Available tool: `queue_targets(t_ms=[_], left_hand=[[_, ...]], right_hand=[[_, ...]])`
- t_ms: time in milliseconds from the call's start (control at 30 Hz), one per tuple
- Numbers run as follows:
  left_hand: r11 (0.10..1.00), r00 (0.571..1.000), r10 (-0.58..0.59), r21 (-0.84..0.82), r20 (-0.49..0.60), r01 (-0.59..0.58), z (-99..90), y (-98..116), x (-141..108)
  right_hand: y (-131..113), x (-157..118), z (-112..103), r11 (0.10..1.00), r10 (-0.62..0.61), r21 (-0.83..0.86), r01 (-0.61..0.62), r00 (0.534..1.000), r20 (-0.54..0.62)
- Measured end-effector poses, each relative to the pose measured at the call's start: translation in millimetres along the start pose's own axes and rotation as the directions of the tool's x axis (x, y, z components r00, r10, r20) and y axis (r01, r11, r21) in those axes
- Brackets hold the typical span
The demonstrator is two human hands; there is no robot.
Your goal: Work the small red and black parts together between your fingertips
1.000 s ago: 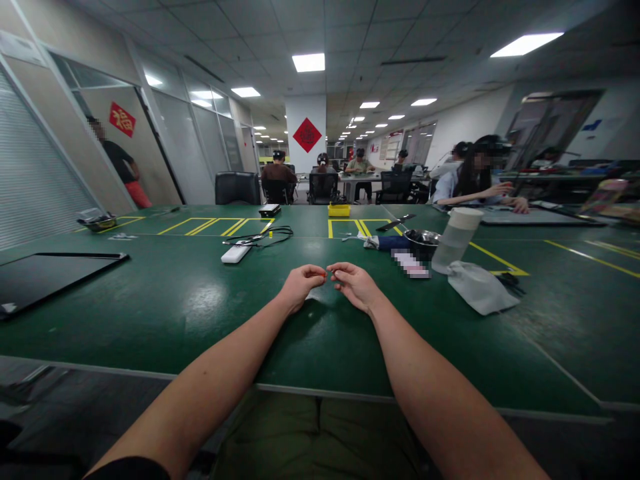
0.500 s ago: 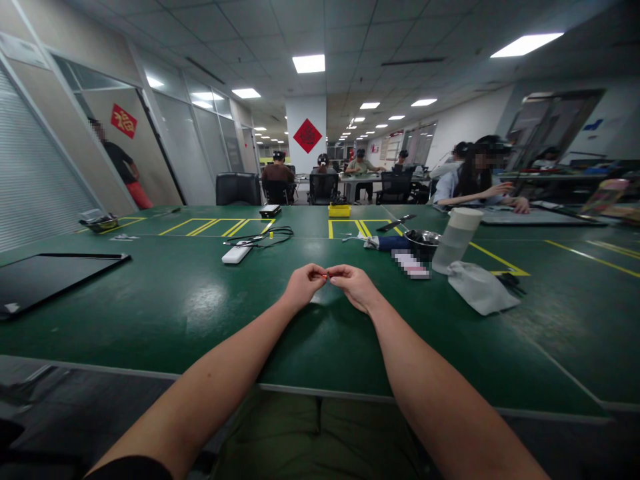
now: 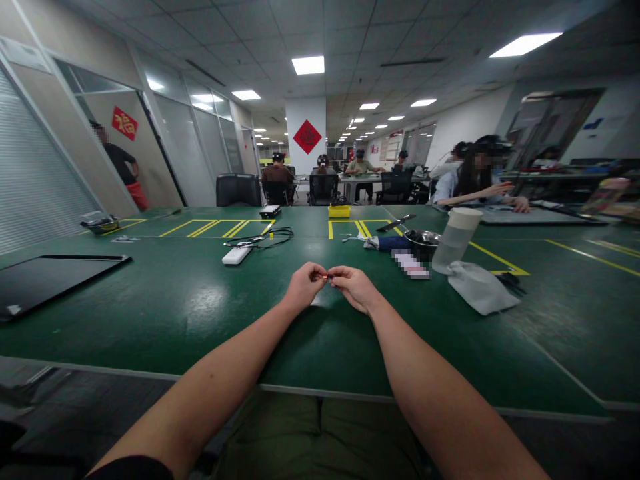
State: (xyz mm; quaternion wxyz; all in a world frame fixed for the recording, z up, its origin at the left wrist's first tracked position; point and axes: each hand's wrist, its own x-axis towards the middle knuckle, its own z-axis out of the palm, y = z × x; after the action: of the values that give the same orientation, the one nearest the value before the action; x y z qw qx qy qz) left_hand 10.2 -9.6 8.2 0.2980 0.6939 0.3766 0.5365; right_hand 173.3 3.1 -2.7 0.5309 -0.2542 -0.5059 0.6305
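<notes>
My left hand [image 3: 307, 285] and my right hand [image 3: 352, 285] meet fingertip to fingertip above the green table [image 3: 210, 327]. Between them is a tiny object [image 3: 327, 277] with an orange-red glint and a dark part; it is too small to name. Thumb and fingers of each hand are pinched together on it. Beyond my left hand lies a white power strip [image 3: 237, 253] with a black cable [image 3: 265, 238]. A pixelated flat item [image 3: 411, 264] lies to the right of my right hand.
A frosted bottle [image 3: 456, 240], a white pouch [image 3: 481, 288], a metal bowl [image 3: 423, 244] and a dark blue pouch [image 3: 394, 243] stand or lie at right. A black panel [image 3: 55, 280] is at left, a yellow box [image 3: 339, 211] at the far edge. A person [image 3: 480, 173] sits far right.
Both hands stay almost in place, still pinched together. Slightly more of the small object's dark part shows between the fingertips.
</notes>
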Motion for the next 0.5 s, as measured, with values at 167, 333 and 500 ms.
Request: queue_targets(t_ms=[167,333,500], left_hand=[[0.998,0.999,-0.035,-0.044,0.017,0.036,0.1,-2.0,0.2],[0.989,0.995,-0.099,-0.110,0.018,0.101,-2.3,-1.6,0.7],[0.950,0.975,-0.205,-0.223,0.090,0.220,-2.2,-1.7,0.3]], right_hand=[[-1.2,-1.0,1.4,1.000,-0.001,-0.021,0.000,1.000,-0.006],[-3.3,-2.1,1.1,0.999,-0.022,-0.036,0.020,0.999,-0.031],[-7.1,-3.6,1.4,1.000,-0.002,-0.024,0.002,1.000,-0.017]])
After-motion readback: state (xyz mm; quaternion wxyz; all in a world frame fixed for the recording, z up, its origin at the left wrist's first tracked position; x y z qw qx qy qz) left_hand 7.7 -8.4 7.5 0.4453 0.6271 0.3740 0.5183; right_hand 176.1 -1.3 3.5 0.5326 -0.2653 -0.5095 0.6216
